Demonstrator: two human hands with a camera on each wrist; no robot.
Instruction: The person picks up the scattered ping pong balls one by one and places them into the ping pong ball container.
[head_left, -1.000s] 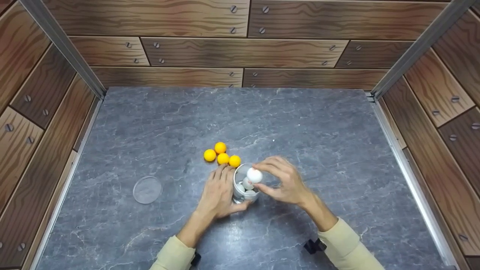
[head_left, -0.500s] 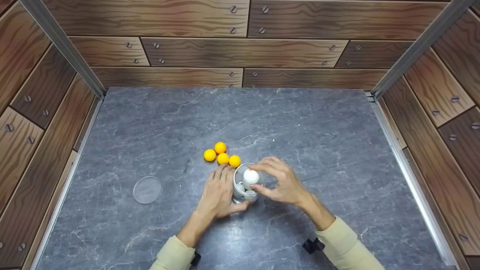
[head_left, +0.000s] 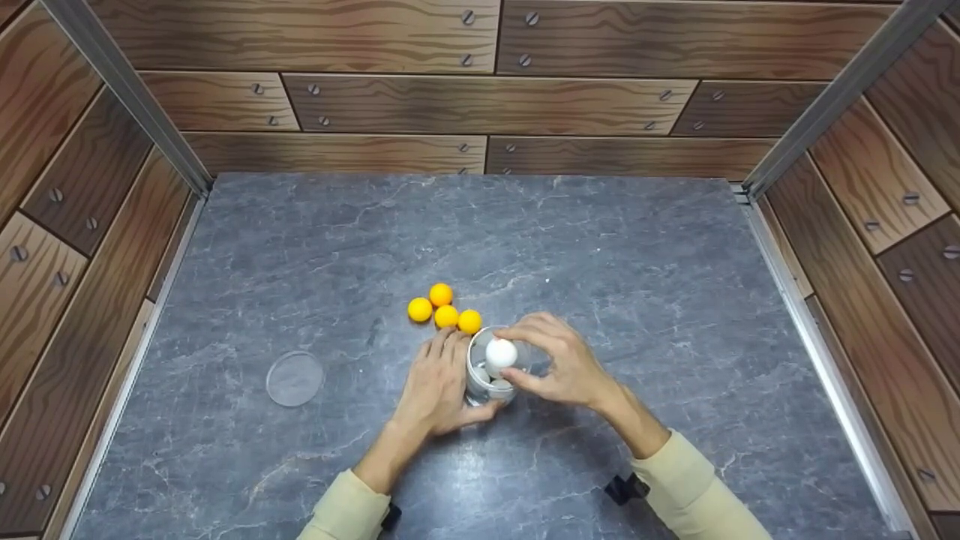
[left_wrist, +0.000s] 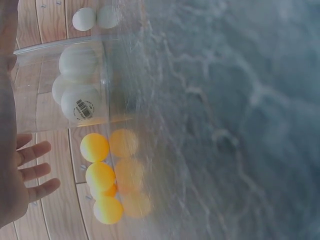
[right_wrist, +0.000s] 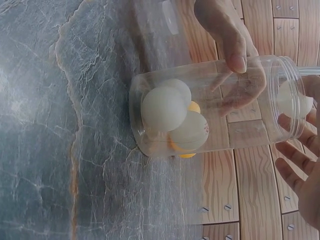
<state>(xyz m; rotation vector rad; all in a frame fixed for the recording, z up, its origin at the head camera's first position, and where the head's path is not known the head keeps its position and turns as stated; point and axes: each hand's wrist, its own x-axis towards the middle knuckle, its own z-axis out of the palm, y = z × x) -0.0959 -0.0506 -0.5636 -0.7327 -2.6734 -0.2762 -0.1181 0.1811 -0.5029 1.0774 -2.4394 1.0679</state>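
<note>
My left hand grips the clear jar from its left side, thumb across the front. The jar stands upright on the table with several white ping-pong balls at its bottom; one bears a printed mark. At the jar's mouth my right hand pinches another white ping-pong ball between thumb and fingertips. In the right wrist view this ball sits level with the jar's rim. Several orange ping-pong balls lie together just behind the left fingers.
A clear round lid lies flat at the left on the grey marbled table. One more white ball rests outside the jar in the left wrist view, hidden in the head view. Wood-patterned walls enclose the table.
My right hand has carried the white ping-pong ball slightly left and down, over the jar's mouth. It has barely moved in the last half second. The left hand and jar stay put.
</note>
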